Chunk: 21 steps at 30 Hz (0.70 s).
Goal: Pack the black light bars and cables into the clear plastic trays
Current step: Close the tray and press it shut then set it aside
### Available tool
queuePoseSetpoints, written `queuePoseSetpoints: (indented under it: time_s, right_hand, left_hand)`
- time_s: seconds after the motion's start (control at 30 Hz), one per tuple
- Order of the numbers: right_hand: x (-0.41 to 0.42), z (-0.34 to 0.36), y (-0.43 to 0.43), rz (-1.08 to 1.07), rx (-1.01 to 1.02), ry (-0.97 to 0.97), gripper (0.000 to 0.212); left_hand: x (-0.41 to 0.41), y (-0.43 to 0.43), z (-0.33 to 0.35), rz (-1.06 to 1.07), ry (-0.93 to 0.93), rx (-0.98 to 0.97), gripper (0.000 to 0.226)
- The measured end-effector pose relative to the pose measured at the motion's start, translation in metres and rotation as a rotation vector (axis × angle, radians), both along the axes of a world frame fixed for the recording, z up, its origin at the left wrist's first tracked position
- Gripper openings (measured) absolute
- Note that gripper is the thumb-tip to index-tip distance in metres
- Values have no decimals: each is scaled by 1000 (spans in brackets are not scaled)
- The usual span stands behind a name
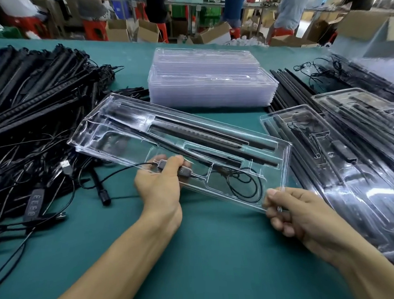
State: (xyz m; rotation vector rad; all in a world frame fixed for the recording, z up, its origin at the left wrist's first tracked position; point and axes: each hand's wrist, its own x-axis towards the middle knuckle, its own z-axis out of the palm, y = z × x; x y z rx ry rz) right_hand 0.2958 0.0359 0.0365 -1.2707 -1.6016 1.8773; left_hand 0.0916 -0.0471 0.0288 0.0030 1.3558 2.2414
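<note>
Under the curled fingers of my left hand (158, 187) sits the cable's black inline controller (184, 171). I grip it from above, right at the near edge of the clear tray (287, 165), because its narrow slot lies there and the part looks as if it must be pushed down to seat. From the controller the cable (244, 185) runs right into the rounded pocket, where it lies in a loose coil. Its other end trails off to the left over the rim, not yet tucked in.

My right hand (291, 210) pinches the tray's near right corner, thumb on top and fingers curled beneath. That end seems raised off the tabletop (207, 262), and I judge the hold is there so the thin plastic neither slides nor flexes while I press.

Black light bars (202, 135) lie lengthwise in the long channels on the tray's far side, so by my reckoning only the cable is left for this one.

Beyond the tray stands the stack of empty trays (211, 85), near enough to draw the next from. On my left is the heap of loose bars and cables (35, 95), my supply. On my right lie packed trays (341, 161), overlapping, with a few bare bars (288, 86) behind them.
</note>
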Motion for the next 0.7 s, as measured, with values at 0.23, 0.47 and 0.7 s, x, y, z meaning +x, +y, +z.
queuePoseSetpoints:
  time_s: [0.23, 0.47, 0.7]
  right_hand:
    - [-2, 2, 0, -3, 12, 28, 31]
    - [-6, 0, 3, -64, 20, 84, 37]
    - [-6, -2, 4, -93, -1, 124, 40]
  left_hand:
    - [-4, 1, 1, -22, -58, 6, 31]
    - [-10, -2, 5, -155, -145, -23, 14]
    - [-12, 3, 0, -91, -108, -88, 30]
